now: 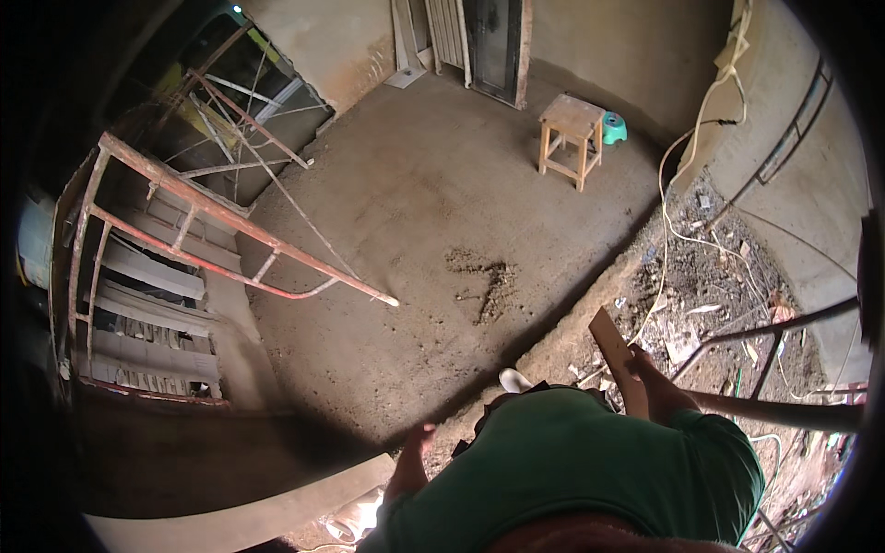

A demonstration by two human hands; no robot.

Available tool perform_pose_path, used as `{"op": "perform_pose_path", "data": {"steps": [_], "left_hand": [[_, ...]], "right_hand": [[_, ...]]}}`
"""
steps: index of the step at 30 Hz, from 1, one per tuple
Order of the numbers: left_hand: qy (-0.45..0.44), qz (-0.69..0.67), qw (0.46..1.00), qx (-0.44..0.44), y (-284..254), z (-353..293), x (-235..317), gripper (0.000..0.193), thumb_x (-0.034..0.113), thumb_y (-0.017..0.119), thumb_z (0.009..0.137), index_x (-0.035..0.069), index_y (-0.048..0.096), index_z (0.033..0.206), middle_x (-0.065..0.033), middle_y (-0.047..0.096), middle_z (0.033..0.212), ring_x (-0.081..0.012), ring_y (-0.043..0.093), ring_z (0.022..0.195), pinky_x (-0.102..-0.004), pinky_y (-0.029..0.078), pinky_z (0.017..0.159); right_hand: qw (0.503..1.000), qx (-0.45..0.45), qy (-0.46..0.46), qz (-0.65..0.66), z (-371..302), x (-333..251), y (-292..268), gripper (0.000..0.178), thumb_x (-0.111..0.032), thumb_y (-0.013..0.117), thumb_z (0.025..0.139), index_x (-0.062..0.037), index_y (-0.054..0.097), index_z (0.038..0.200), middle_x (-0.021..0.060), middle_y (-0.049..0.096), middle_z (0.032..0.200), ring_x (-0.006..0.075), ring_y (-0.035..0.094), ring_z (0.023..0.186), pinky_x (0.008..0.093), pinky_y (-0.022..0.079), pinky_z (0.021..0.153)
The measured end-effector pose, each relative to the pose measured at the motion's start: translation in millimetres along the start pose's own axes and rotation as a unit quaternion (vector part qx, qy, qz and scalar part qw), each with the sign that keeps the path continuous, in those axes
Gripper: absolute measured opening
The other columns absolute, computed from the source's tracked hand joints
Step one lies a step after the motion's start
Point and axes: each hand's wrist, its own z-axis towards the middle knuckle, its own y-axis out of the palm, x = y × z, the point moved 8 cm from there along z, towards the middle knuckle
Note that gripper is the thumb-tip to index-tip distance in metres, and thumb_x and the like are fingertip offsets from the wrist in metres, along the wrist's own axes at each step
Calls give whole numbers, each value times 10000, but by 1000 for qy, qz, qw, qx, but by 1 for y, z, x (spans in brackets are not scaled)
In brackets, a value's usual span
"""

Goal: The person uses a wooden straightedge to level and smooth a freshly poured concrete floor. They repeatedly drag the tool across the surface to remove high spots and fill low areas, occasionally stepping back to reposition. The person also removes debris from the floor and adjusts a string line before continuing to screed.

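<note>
In my right hand (pixel 651 374), at my right side, is a flat brown wooden board (pixel 610 343), tilted with its upper end pointing away from me. My fingers close around its edge. My left hand (pixel 420 444) hangs at my left side, fingers stretched out, with nothing visible in it. Ahead spreads a smooth, damp-looking grey-brown floor (pixel 369 203). Dark crumbly clumps (pixel 496 290) lie scattered near its middle. A pale shoe tip (pixel 514 380) shows at the raised rough edge by my body.
Reddish scaffold frames (pixel 230 244) lean at the left. A wooden stool (pixel 573 116) and a green plastic stool (pixel 614 129) stand far right. Pale cables (pixel 666 198) trail over rubble (pixel 728 258) on the right, beside a dark metal tube (pixel 784 412).
</note>
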Motion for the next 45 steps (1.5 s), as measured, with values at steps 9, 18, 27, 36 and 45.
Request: {"op": "perform_pose_path", "data": {"steps": [9,18,27,36,45], "left_hand": [[248,-42,957,144,-171,78,231,202,240,597,862,84,654,977,-89,688,863,-194,644,751,-346,519,692],[139,-57,986,75,-172,155,250,294,322,634,863,90,659,1041,-107,688,967,-234,645,892,-374,504,771],[143,204,965,81,-202,259,290,267,292,626,851,42,650,941,-120,667,823,-203,635,739,-348,521,712],[133,-108,978,117,-286,293,475,336,370,631,857,89,660,1039,-119,685,974,-256,650,889,-390,499,795],[-46,34,996,64,-388,462,392,391,400,610,827,75,679,1034,-203,649,1047,-327,634,974,-379,502,813]], "right_hand": [[992,109,-18,62,7,-160,-107,500,-185,610,825,-144,469,1303,213,612,1035,318,604,936,423,465,822],[986,-5,65,155,168,-31,-48,408,-110,717,753,-114,527,1114,85,615,799,171,566,588,357,436,441],[966,39,-193,170,453,-344,-217,384,-44,693,736,-64,534,1085,62,602,937,173,578,824,330,513,724],[950,-64,-228,202,550,-560,-251,370,-49,697,750,-47,564,1095,53,605,943,151,549,865,305,457,766],[974,-92,-130,160,621,-627,-183,489,-30,710,739,-18,534,1194,121,616,1045,227,607,898,384,530,745]]}}
